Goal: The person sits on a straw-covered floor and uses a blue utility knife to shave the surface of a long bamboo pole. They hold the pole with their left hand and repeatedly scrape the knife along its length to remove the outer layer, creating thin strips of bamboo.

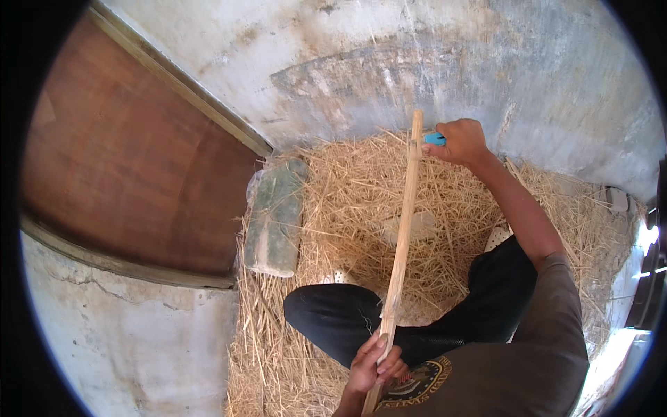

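Observation:
A long, pale bamboo stick (403, 236) runs away from my body, its far end raised toward the wall. My left hand (372, 365) is wrapped round its near part, close to my shirt. Up near the far end, my right hand (460, 142) grips a small blue tool (435, 139) and holds it against the right side of the stick. The tool's blade or edge cannot be made out, and most of its handle is hidden in my fist. Beneath the stick are my bent legs in dark trousers (333, 309).
Loose straw (347, 181) covers the floor. A grey-green block (274, 215) lies on it at left, beside a brown wooden door panel (153, 139) with a frame. A stained plaster wall (389, 76) rises ahead. At far right sits a small grey block (616, 199).

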Demonstrator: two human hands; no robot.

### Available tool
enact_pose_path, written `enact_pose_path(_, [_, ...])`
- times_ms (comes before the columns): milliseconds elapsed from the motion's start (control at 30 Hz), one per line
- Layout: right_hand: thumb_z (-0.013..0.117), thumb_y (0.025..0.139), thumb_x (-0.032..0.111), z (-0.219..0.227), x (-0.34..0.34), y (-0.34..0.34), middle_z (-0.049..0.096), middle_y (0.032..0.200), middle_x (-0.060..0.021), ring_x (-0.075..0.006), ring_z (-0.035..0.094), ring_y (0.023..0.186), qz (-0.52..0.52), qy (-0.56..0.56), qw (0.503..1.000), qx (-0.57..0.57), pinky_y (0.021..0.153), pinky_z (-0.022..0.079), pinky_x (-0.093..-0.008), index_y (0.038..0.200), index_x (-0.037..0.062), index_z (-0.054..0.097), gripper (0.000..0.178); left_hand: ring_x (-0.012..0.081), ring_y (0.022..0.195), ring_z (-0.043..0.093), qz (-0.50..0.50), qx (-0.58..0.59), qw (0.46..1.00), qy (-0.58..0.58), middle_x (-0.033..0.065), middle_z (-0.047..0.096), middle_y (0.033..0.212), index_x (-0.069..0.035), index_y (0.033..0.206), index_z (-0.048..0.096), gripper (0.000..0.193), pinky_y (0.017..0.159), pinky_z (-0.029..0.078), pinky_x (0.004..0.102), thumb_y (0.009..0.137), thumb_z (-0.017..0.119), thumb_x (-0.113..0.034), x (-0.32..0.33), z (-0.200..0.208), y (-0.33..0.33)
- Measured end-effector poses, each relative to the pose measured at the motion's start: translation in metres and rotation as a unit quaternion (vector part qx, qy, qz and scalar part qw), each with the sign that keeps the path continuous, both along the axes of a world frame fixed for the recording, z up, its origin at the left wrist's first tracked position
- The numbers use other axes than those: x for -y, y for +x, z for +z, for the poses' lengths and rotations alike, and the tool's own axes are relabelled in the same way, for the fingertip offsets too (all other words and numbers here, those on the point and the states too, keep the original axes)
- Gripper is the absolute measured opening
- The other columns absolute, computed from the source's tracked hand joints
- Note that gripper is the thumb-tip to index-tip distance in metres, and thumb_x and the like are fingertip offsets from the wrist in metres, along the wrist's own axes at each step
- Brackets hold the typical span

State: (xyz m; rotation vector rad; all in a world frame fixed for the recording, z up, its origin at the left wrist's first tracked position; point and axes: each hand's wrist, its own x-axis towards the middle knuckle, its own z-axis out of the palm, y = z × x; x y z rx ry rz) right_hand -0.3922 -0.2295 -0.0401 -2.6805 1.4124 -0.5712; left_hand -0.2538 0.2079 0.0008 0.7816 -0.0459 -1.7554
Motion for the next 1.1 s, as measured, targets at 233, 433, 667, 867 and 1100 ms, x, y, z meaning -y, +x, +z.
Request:
enact_pose_path(233, [0.036, 0.084, 0.078, -0.070, 0.102, -0.113, 0.070, 0.097, -0.0194, -0.0342, 0.067, 0.092, -0.326, 0.209, 0.920, 0.063, 0.082, 0.051, -0.0465, 0.104, -0.0024, 0.068, 0.089, 0.0084, 0.042, 0.030, -0.036, 0.000, 0.999, 0.039, -0.0021, 0.033, 0.057, -0.017, 0.137, 0.037, 0.034, 0.053, 0.034, 0.0259, 0.104, 0.036, -0.024, -0.036, -0.033, 0.007])
enact_pose_path(433, [0.031, 0.082, 0.082, -0.055, 0.062, -0.122, 0.069, 0.084, -0.0213, -0.0350, 0.067, 0.084, -0.296, 0.158, 0.940, 0.057, 0.077, 0.050, -0.0460, 0.087, -0.0034, 0.069, 0.094, 0.0090, 0.040, 0.028, 0.001, 0.093, 0.994, 0.063, -0.0012, 0.032, 0.055, -0.018, 0.143, 0.033, 0.039, 0.047, 0.030, 0.0243, 0.104, 0.037, -0.025, -0.013, -0.008, 0.018])
enact_pose_path(667, [0.050, 0.088, 0.067, 0.009, -0.023, -0.050, 0.041, 0.045, -0.0074, -0.0220, 0.044, 0.044, -0.020, 0.122, 0.981, 0.151, 0.049, 0.039, -0.0385, 0.057, 0.0020, 0.054, 0.072, 0.0091, 0.039, 0.027, -0.024, 0.070, 0.996, -0.040, -0.0002, 0.033, 0.054, -0.018, 0.145, 0.031, 0.040, 0.049, 0.032, 0.0251, 0.105, 0.031, -0.022, 0.019, -0.008, 0.011])
enact_pose_path(867, [0.050, 0.082, 0.074, 0.027, -0.138, 0.003, 0.051, 0.047, -0.0091, -0.0249, 0.052, 0.042, 0.263, 0.093, 0.958, 0.066, 0.046, 0.042, -0.0387, 0.061, 0.0077, 0.065, 0.071, 0.0086, 0.040, 0.028, -0.005, 0.109, 0.992, -0.065, 0.0000, 0.035, 0.056, -0.016, 0.151, 0.023, 0.047, 0.050, 0.034, 0.0245, 0.106, 0.030, -0.022, 0.026, -0.001, 0.006])
enact_pose_path(1100, [0.054, 0.079, 0.074, 0.018, -0.095, 0.021, 0.049, 0.044, -0.0069, -0.0244, 0.051, 0.038, 0.136, 0.074, 0.987, 0.033, 0.039, 0.039, -0.0359, 0.061, 0.0087, 0.063, 0.068, 0.0068, 0.047, 0.034, -0.016, 0.282, 0.956, -0.076, -0.0006, 0.036, 0.059, -0.012, 0.152, 0.019, 0.050, 0.044, 0.033, 0.0191, 0.105, 0.035, -0.018, 0.021, 0.003, 0.005])
